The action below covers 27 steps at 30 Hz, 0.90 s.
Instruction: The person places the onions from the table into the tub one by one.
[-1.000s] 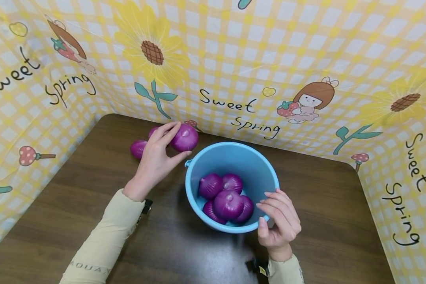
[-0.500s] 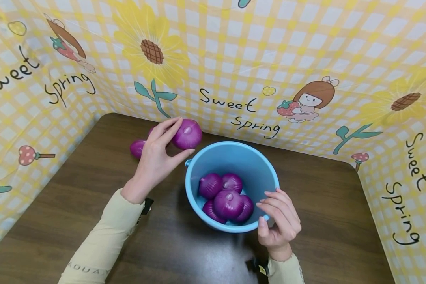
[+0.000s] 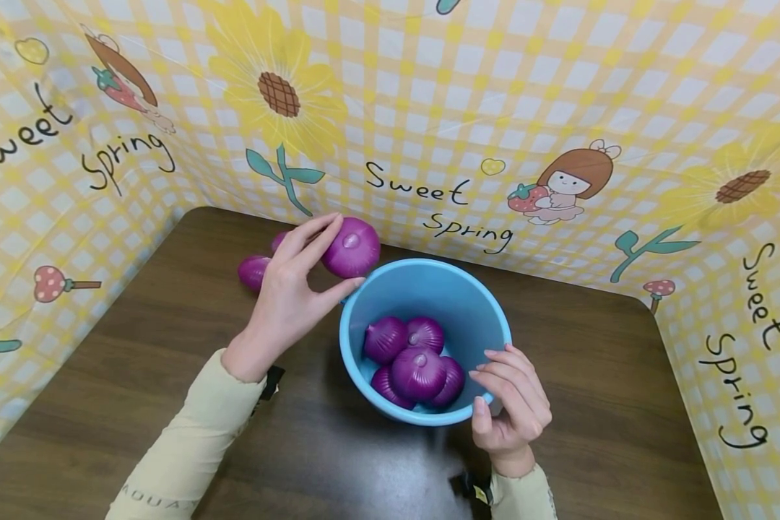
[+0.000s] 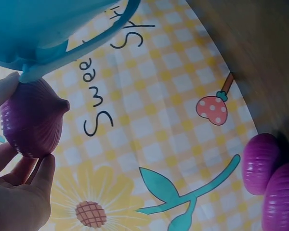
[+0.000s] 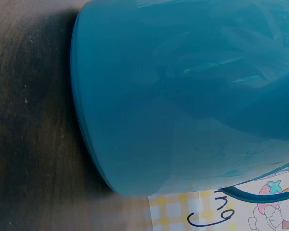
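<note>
My left hand (image 3: 284,289) holds a purple onion (image 3: 352,247) between thumb and fingers, just past the back left rim of a light blue bucket (image 3: 429,292). In the left wrist view the held onion (image 4: 34,118) has its pointed tip facing right, with the bucket's rim and handle (image 4: 86,50) close above it. Several purple onions (image 3: 418,374) lie piled at the bottom of the bucket. On the bucket's right side my right hand (image 3: 513,408) grips the rim, fingers over the inside and thumb outside. The right wrist view shows mostly the bucket's outer wall (image 5: 183,106).
Two more purple onions, one in front (image 3: 253,273) and one behind (image 3: 278,240), lie on the dark wooden table (image 3: 598,404) left of the bucket, partly hidden by my left hand. A yellow checked cloth (image 3: 416,108) stands as a wall along the back and both sides.
My left hand has carried the onion a little rightward and up, closer to the bucket's rim. The bucket and my right hand have stayed in place.
</note>
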Available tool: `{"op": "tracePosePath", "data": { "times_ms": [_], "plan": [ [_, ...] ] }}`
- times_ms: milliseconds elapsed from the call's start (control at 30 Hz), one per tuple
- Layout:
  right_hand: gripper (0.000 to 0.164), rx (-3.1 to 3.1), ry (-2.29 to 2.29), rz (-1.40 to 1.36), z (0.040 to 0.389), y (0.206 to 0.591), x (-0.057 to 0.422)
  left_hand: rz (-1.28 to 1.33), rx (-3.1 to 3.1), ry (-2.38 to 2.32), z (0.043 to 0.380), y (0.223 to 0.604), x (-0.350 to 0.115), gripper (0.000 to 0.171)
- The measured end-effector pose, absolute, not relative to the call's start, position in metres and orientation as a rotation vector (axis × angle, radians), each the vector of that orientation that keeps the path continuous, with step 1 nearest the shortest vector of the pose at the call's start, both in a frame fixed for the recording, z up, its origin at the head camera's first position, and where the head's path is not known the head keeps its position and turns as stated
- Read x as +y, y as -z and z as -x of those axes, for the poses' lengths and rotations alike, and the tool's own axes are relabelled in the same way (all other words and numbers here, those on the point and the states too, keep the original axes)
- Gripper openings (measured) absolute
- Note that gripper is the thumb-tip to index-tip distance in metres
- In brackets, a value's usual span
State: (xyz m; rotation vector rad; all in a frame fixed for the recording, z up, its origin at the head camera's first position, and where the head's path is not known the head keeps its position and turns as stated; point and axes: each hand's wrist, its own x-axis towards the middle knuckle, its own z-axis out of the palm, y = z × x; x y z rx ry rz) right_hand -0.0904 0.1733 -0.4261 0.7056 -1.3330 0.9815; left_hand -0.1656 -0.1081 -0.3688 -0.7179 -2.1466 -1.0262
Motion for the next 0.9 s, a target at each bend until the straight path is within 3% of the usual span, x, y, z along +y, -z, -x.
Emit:
{"op": "tracePosePath", "data": {
  "times_ms": [900],
  "plan": [
    [0.045, -1.334, -0.978, -0.709, 0.090, 0.425, 0.173, 0.826, -2.083, 1.072, 0.148, 0.350, -0.092, 0.086]
  ]
}}
